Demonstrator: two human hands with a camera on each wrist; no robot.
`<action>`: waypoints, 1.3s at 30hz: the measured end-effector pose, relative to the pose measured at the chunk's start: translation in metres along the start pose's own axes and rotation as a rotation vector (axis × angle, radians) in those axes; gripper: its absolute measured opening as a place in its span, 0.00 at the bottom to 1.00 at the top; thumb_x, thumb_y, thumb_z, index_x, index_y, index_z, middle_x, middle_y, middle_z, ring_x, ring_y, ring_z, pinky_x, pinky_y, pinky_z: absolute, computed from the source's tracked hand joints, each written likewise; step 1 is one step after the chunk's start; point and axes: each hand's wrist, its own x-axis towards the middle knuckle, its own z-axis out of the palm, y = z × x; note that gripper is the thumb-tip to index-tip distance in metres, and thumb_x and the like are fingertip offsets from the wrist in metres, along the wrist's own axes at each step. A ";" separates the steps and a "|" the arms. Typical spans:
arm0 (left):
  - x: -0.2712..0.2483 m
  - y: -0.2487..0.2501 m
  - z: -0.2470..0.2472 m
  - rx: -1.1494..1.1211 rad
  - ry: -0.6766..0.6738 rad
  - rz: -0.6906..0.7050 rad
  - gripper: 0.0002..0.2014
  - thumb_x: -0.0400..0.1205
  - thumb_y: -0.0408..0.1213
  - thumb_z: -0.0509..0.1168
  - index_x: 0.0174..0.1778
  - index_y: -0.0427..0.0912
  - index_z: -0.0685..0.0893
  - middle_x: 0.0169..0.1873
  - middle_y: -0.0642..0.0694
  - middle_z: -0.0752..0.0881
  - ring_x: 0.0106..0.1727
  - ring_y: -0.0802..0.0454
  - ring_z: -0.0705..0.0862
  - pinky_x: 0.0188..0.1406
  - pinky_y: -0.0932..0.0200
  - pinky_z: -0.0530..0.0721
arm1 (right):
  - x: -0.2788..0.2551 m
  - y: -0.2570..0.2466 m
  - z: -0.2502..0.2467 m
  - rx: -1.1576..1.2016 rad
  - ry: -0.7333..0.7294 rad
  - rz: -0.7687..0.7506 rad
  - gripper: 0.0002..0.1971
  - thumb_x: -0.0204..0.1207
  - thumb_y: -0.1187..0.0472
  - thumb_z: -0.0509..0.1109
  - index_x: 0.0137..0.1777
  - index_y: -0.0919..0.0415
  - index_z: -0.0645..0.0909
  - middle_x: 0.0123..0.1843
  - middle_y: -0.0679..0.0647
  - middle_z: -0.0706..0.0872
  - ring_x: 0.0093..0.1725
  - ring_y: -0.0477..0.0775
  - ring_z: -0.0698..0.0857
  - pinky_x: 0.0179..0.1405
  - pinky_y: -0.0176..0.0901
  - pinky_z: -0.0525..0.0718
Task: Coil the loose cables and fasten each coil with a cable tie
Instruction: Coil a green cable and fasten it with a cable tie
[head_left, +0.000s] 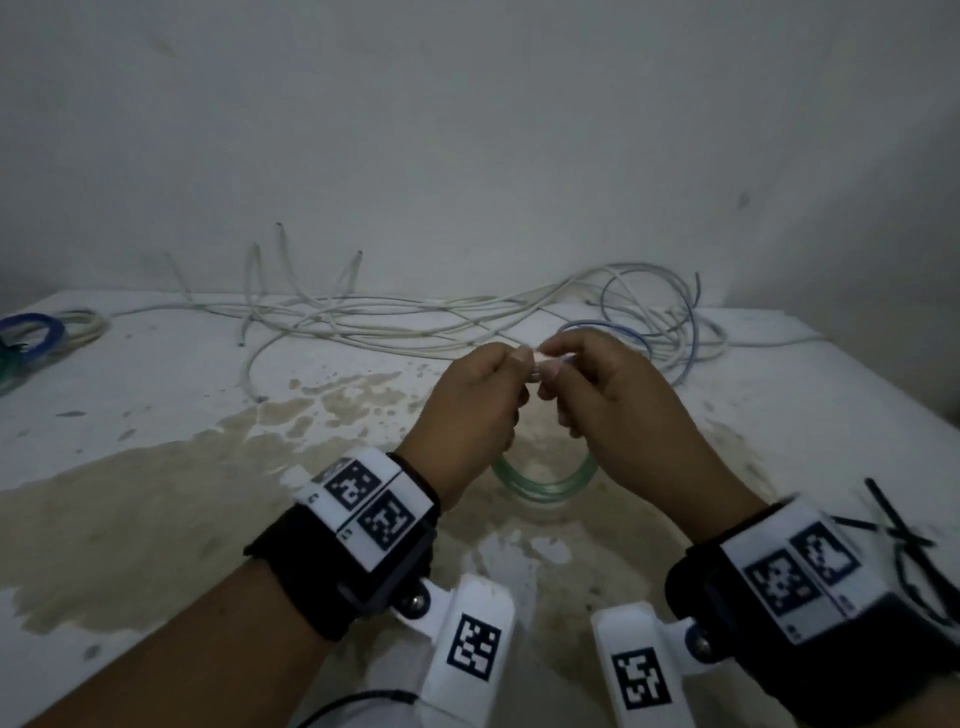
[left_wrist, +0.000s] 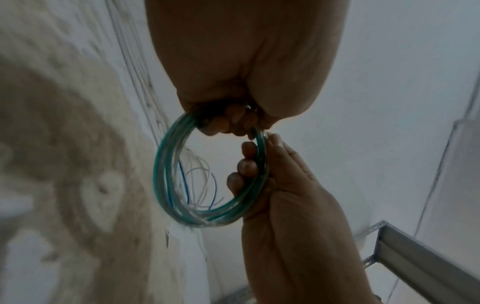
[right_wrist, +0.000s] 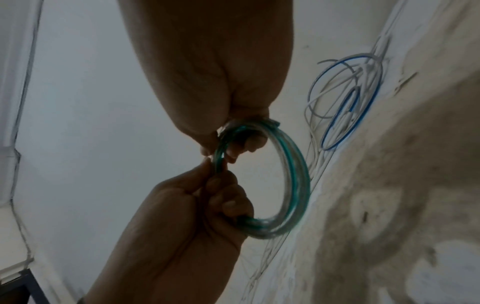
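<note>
A small coil of clear green-tinted cable (head_left: 543, 486) hangs between both hands above the stained table (head_left: 156, 519). My left hand (head_left: 511, 374) grips the coil's top left, fingers curled round the strands (left_wrist: 166, 174). The right hand (head_left: 558, 364) grips the top right, its fingers also wrapped round the coil (right_wrist: 298, 185). Both thumbs pinch a small pale piece at the coil's top; I cannot tell whether it is a cable end or a tie. Loose white cables (head_left: 415, 317) and a blue cable (head_left: 688, 322) lie tangled at the table's back.
Black cable ties (head_left: 904, 535) lie on the table by my right wrist. Blue and pale finished coils (head_left: 36, 332) sit at the far left edge. A bare wall (head_left: 467, 130) rises behind the table. A metal bracket (left_wrist: 415, 257) shows in the left wrist view.
</note>
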 end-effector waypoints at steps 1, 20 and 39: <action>0.001 -0.003 0.006 -0.056 0.019 -0.017 0.14 0.88 0.40 0.55 0.41 0.38 0.79 0.23 0.52 0.70 0.22 0.57 0.65 0.23 0.61 0.65 | -0.003 0.003 -0.001 -0.022 0.025 0.006 0.08 0.82 0.59 0.63 0.56 0.52 0.82 0.36 0.45 0.85 0.30 0.40 0.82 0.34 0.36 0.79; -0.015 -0.042 0.042 -0.167 -0.191 -0.118 0.09 0.86 0.36 0.59 0.47 0.42 0.85 0.21 0.52 0.72 0.19 0.57 0.65 0.17 0.65 0.67 | -0.039 0.024 -0.032 -0.176 -0.155 0.282 0.04 0.84 0.56 0.59 0.47 0.50 0.73 0.42 0.44 0.83 0.38 0.41 0.80 0.34 0.34 0.75; -0.013 -0.051 0.035 -0.365 -0.098 -0.217 0.09 0.87 0.32 0.55 0.46 0.40 0.81 0.27 0.47 0.65 0.18 0.59 0.60 0.15 0.66 0.62 | -0.074 0.056 -0.166 -1.069 -0.404 0.898 0.14 0.70 0.52 0.76 0.45 0.64 0.86 0.43 0.52 0.85 0.43 0.50 0.82 0.34 0.35 0.76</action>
